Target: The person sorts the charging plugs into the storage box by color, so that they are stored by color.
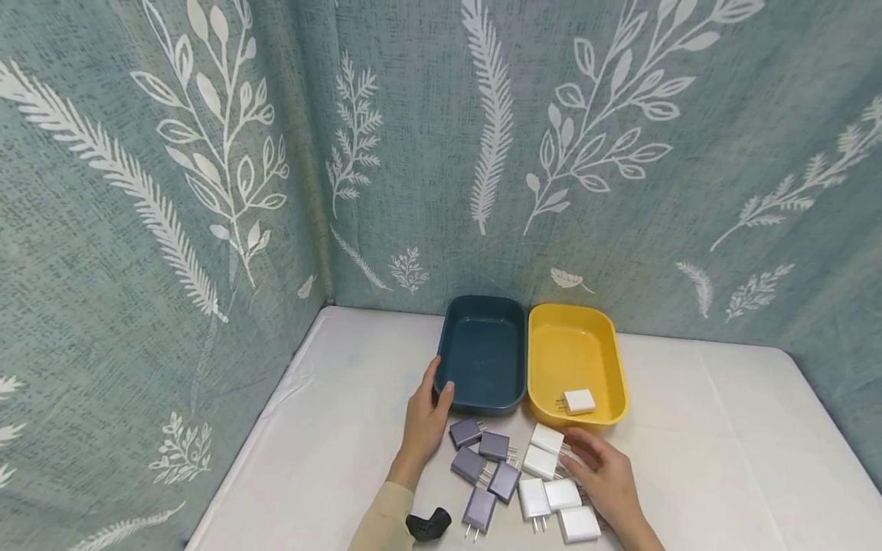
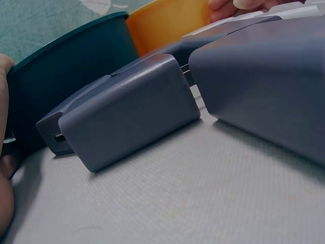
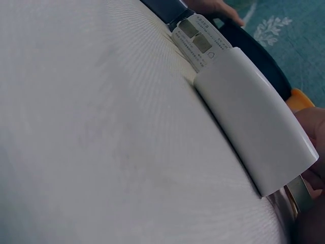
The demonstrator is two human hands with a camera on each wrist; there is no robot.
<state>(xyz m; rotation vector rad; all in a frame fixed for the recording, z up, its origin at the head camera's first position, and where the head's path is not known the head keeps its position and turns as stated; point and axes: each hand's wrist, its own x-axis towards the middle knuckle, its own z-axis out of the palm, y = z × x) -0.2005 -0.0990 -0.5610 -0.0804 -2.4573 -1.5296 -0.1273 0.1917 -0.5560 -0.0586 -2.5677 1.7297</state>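
My left hand (image 1: 425,417) rests against the front left corner of a dark blue tray (image 1: 443,344), its fingers along the outer wall and its thumb at the rim. To the right, my right hand (image 1: 606,474) reaches over the white plug chargers (image 1: 547,438), thumb and index finger spread apart beside the farthest ones. In the right wrist view, a white charger (image 3: 254,122) lies near, metal prongs close to my fingers. Several purple-grey plug chargers (image 1: 494,445) lie between the hands, big in the left wrist view, where one charger (image 2: 132,112) stands before the tray.
A yellow tray (image 1: 622,375) stands against the blue one's right side, with one white charger (image 1: 579,402) inside. Both stand on a white-covered table (image 1: 717,428) before a patterned green-blue curtain (image 1: 427,153). A black curved piece (image 1: 429,525) is at my left sleeve.
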